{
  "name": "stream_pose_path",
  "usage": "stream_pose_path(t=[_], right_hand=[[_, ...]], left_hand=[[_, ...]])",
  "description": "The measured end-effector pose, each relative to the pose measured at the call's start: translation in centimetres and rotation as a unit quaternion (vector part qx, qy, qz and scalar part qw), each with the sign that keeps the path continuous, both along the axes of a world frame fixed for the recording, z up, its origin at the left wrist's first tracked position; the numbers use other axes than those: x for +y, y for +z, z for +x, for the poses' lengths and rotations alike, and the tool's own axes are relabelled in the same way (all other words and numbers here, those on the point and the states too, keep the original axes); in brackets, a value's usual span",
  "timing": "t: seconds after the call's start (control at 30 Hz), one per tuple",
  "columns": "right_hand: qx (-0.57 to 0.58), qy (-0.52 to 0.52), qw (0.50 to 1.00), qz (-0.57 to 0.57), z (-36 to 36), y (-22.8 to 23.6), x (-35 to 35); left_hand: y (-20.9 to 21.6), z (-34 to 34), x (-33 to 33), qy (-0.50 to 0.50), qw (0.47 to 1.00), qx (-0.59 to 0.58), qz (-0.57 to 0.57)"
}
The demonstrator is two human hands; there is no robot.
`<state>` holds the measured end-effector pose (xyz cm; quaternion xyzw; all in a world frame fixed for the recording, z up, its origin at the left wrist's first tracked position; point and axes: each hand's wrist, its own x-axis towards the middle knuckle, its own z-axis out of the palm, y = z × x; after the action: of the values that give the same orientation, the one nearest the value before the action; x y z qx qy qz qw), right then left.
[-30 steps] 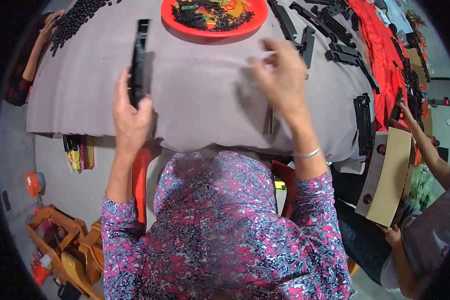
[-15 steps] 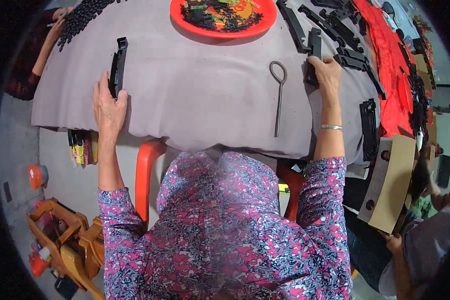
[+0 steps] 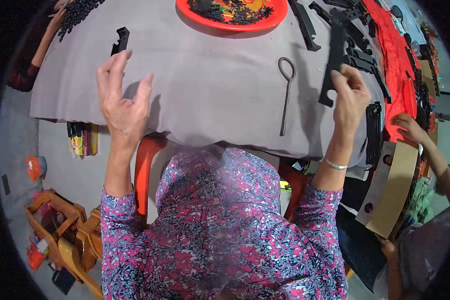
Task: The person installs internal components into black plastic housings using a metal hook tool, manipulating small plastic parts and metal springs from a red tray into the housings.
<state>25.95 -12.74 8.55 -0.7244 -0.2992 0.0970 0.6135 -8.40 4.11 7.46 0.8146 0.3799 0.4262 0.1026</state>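
Observation:
My right hand (image 3: 352, 95) pinches a long black plastic bracket (image 3: 335, 55) and holds it above the cloth, its hooked lower end hanging beside my fingers. My left hand (image 3: 122, 100) is raised over the left part of the table, thumb and fingers apart, with nothing in it. Behind its fingertips lies another black plastic bracket (image 3: 120, 40), partly hidden by the hand. A metal rod with a looped end (image 3: 287, 97) rests on the cloth between my hands, nearer the right one.
A red plate (image 3: 232, 25) of small black parts stands at the far middle. Several black brackets (image 3: 302, 25) lie at the far right, beside a red cloth (image 3: 392, 75). Small black pieces (image 3: 80, 17) lie far left near another person's hand. At right, a person holds a cardboard box (image 3: 395, 190).
My right hand has lifted the bracket off the table. My left hand has come away from the other bracket and moved slightly right. At right, the other person's arm now reaches over the box.

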Motion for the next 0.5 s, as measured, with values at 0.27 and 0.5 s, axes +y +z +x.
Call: stream_pose_path(t=[0.27,0.5], right_hand=[[-0.385,0.299,0.866,-0.110,-8.5,-1.4,1.1],[-0.393,0.307,0.859,-0.117,-9.7,-3.0,0.7]], left_hand=[[0.5,3.9,-2.8,-0.135,0.990,-0.033,-0.012],[-2.1,5.0,-3.3,-0.202,0.975,0.096,-0.014]])
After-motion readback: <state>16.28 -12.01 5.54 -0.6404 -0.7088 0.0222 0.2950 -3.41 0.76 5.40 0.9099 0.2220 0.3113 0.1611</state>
